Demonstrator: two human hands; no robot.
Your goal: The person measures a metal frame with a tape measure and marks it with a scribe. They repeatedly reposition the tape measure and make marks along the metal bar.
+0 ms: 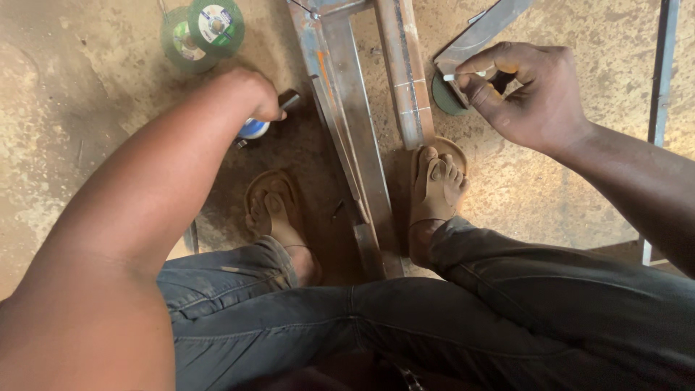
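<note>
My right hand (pixel 532 90) pinches a small white stick of chalk (pixel 463 75) between thumb and fingers, beside a flat metal square (pixel 483 32) that lies over a dark green disc (pixel 443 98). My left hand (pixel 253 94) is closed around a tool with a dark handle (pixel 289 100) and a blue and white round part (pixel 253 129); most of it is hidden under the hand. Between the hands, two rusty steel bars (pixel 405 80) (pixel 347 108) lie on the floor, the right one bearing white chalk lines. My sandalled right foot (pixel 434 188) rests at that bar's end.
Two green cutting discs (pixel 206 29) lie on the concrete floor at the top left. My left foot in a sandal (pixel 271 210) stands left of the bars. A thin metal strip (pixel 662 65) runs down the right edge. My jeans-clad legs (pixel 405 318) fill the lower view.
</note>
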